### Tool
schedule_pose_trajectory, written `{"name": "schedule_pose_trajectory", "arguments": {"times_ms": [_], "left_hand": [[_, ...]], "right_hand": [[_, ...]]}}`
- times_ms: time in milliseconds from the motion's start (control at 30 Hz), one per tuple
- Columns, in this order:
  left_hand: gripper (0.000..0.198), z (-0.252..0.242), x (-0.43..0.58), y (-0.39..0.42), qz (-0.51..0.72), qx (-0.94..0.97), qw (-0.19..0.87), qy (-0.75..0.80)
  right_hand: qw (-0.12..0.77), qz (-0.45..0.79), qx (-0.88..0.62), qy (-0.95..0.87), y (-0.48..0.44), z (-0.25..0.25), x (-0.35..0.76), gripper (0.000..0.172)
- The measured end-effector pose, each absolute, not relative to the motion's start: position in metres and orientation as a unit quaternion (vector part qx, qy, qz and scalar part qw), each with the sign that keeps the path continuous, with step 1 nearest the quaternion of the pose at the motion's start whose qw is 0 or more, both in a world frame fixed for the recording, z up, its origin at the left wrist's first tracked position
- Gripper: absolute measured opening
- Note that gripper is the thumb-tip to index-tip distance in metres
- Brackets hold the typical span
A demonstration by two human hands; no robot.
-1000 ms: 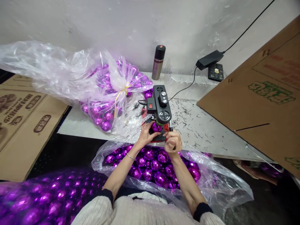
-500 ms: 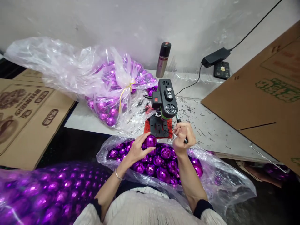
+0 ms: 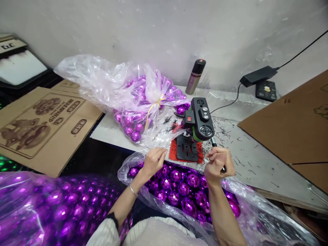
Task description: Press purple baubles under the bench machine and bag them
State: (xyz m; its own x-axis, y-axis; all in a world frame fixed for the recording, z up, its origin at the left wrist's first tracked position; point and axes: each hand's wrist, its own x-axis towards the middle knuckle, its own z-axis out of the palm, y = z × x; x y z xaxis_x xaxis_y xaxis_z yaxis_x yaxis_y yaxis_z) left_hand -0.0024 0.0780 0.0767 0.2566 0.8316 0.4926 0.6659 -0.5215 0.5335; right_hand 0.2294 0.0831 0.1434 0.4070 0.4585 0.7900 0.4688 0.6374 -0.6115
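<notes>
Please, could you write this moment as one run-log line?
left hand: near open bag, hold unclear | right hand: gripping lever | black machine: on red sheet | purple balls: in bag

Much of the lever (image 3: 214, 144) is covered by the right hand (image 3: 219, 164), the palm of the left hand (image 3: 154, 162) is hidden, the carton (image 3: 289, 119) is cropped by the right edge, and the lower-left bag of balls (image 3: 56, 208) is cut off and blurred

Mirror-glossy balls (image 3: 189, 206) (finely faceted), crinkled shiny plastic bag (image 3: 249, 201), smooth matt machine casing (image 3: 196, 114), matt cardboard (image 3: 64, 119)
</notes>
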Motion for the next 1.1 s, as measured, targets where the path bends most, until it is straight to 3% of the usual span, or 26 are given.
{"name": "schedule_pose_trajectory", "arguments": {"times_ms": [267, 500, 600, 733, 833, 933, 1100], "left_hand": [[0.066, 0.099, 0.001, 0.204, 0.18, 0.703, 0.078, 0.683], [0.063, 0.114, -0.017, 0.218, 0.156, 0.621, 0.07, 0.765], [0.058, 0.119, -0.02, 0.225, 0.238, 0.604, 0.174, 0.74], [0.052, 0.121, -0.014, 0.215, 0.403, 0.506, 0.466, 0.604], [0.058, 0.116, -0.006, 0.193, 0.449, 0.408, 0.651, 0.456], [0.056, 0.104, 0.003, 0.17, 0.453, 0.386, 0.697, 0.399], [0.052, 0.081, 0.024, 0.146, 0.43, 0.421, 0.663, 0.445]], "right_hand": [[0.728, -0.001, -0.424, -0.539, 0.084, 0.142, 0.227, 0.04], [0.719, -0.017, -0.425, -0.55, 0.084, 0.143, 0.227, 0.04], [0.711, -0.021, -0.427, -0.558, 0.083, 0.142, 0.229, 0.038], [0.705, -0.026, -0.423, -0.569, 0.083, 0.143, 0.23, 0.038], [0.704, -0.031, -0.421, -0.57, 0.083, 0.148, 0.229, 0.038], [0.705, -0.032, -0.419, -0.571, 0.085, 0.155, 0.229, 0.038], [0.699, -0.038, -0.42, -0.577, 0.085, 0.159, 0.229, 0.038]]}}
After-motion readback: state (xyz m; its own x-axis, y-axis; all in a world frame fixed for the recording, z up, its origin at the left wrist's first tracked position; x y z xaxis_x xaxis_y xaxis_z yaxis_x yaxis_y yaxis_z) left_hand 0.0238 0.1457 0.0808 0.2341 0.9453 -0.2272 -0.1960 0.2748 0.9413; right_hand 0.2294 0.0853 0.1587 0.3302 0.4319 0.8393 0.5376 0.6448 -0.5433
